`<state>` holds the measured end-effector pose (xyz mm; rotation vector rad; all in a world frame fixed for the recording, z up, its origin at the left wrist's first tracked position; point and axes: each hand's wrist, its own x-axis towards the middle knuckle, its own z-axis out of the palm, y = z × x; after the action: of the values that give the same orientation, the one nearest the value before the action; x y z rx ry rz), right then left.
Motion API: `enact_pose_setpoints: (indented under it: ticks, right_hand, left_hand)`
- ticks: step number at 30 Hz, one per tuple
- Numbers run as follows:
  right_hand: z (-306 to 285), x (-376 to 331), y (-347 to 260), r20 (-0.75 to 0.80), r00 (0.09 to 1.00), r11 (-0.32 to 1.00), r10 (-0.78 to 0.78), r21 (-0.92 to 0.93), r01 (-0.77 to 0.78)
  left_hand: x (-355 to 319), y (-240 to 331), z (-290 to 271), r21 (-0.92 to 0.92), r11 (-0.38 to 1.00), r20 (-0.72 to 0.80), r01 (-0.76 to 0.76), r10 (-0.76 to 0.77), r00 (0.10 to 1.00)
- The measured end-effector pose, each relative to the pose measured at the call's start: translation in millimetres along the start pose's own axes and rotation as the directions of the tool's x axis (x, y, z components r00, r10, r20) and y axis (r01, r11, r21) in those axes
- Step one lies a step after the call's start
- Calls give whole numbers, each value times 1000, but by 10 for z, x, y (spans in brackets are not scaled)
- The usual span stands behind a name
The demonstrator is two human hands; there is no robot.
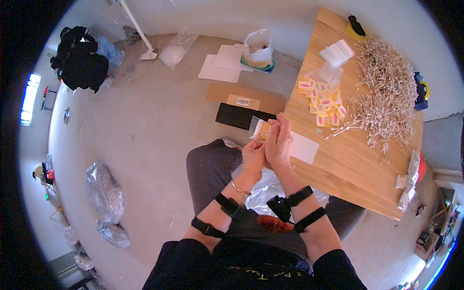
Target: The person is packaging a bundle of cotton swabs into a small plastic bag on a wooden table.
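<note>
Head view. I see both hands raised together over the lap, just off the near-left corner of the wooden table (338,159). The left hand (253,157) and the right hand (279,142) meet on a small clear packet (261,130) filled with a bundle of cotton swabs; the fingers (282,123) of the right hand pinch its upper edge, while the left hand's fingers close around its lower part from below. The packet is held in the air, clear of the table.

I judge the step in hand to be the closing or filling of this packet, with the swabs already inside. The next move would call for a steady pinch along the open edge so that the swabs do not slide out.

On the table lie a large loose heap of cotton swabs (386,92), a scatter of small yellow sachets (323,101), a stack of clear bags (337,52) and a white card (304,147). A crumpled plastic bag (263,191) rests on the lap.

Hard to make out: whether the packet's mouth is open or sealed, since the right fingers cover it. The left thumb is hidden behind the packet. The far-right table edge bends away in the fisheye rim, and the small things there are too blurred to name.
</note>
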<state>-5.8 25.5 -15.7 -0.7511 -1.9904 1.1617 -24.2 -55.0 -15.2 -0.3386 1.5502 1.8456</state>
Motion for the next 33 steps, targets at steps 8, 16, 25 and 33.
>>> enact_pose_setpoints:
  ticks: [8,16,25,33]
  right_hand:
    - [-25,6,-97,61,996,997,70,29,-72]
    - [-26,10,-46,79,995,997,60,41,-63]
    - [-82,22,-115,91,994,993,52,98,-61]
    - [-41,22,-105,79,993,996,89,17,-91]
  left_hand:
    - [89,154,74,-126,992,21,-4,7,1000]
    - [63,209,233,-122,989,9,-80,82,997]
    - [148,296,222,-90,996,102,3,6,995]
    - [152,277,42,59,994,62,-87,84,995]
